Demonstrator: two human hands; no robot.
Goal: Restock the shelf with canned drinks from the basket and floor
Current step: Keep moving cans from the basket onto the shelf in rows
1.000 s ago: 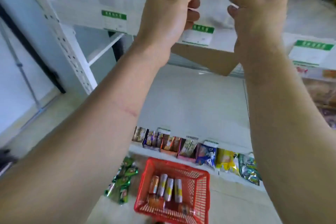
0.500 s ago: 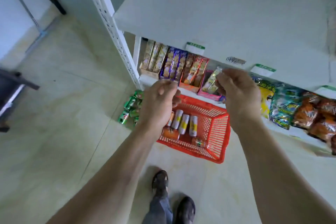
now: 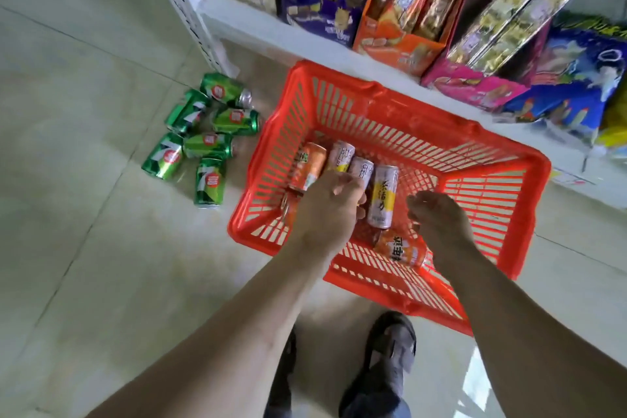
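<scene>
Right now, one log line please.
stage: reaching into red basket | left hand: over slim cans | right hand: empty | green cans: on floor

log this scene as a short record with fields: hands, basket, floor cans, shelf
left hand: down in the basket, fingers curled over the slim cans; a firm grip cannot be confirmed
right hand: over the basket, fingers loosely curled, holding nothing
basket: red plastic, on the floor by the shelf
basket contents: slim white and yellow cans and orange cans, all lying down
floor cans: six green cans, on their sides left of the basket
shelf: bottom level, holds snack boxes
</scene>
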